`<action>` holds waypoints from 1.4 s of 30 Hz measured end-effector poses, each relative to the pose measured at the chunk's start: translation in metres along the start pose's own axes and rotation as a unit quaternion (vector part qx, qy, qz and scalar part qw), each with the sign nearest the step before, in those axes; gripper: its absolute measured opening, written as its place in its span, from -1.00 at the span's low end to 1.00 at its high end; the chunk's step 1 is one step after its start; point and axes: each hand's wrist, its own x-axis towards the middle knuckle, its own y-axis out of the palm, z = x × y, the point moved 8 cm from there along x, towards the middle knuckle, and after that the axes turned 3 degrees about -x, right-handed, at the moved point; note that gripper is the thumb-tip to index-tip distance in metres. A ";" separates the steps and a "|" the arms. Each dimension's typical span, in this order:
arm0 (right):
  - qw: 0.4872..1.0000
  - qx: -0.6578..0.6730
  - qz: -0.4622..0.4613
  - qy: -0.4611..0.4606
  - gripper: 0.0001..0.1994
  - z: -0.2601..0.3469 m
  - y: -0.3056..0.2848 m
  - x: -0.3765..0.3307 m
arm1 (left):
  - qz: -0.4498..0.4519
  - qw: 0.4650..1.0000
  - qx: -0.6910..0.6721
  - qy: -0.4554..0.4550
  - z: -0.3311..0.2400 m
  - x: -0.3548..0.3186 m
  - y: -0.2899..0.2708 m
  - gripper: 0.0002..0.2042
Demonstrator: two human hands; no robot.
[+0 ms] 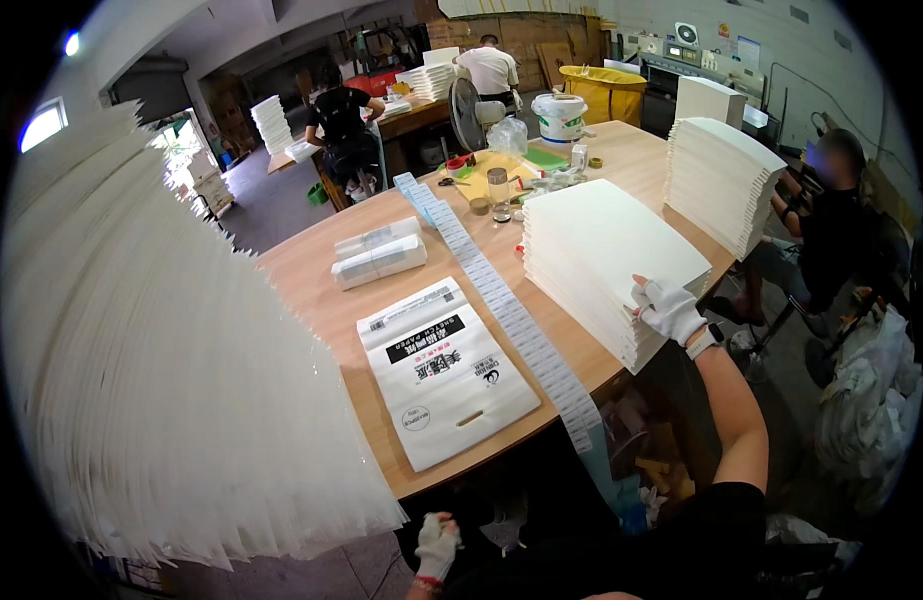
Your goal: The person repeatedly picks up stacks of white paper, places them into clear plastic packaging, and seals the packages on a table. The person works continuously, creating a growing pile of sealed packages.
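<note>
My right hand (669,308), in a white glove with bare fingertips, is at the near right corner of a tall stack of white paper (616,245). Its fingers are curled over the edge of the top sheets. Low in front of me, below the table edge, my left hand (437,545) wears a similar glove. Its fingers are curled in, and nothing shows in them. A pile of white printed plastic bags (446,375) lies flat on the table between the hands. Beside it runs a long strip of labels (501,305).
A huge pile of white bags (181,380) fills the left side. Rolled bags (379,260), a glass jar (498,195), scissors (451,182) and a white bucket (561,118) stand farther back. Another paper stack (721,185) is at right, near a seated person (836,220). Two people work behind.
</note>
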 end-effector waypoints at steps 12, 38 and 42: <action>0.952 0.095 -0.006 -0.291 -0.83 0.146 -0.063 -0.068 | 0.371 0.902 -0.221 0.014 -0.234 0.051 0.238 -0.59; 0.922 0.376 0.016 0.094 -0.77 0.137 0.042 -0.151 | 0.047 0.910 0.367 0.187 -0.122 0.202 0.085 -0.71; 0.962 0.227 0.152 -0.010 -0.79 0.168 0.049 -0.154 | 0.199 0.923 0.312 0.108 -0.146 0.223 0.082 -0.68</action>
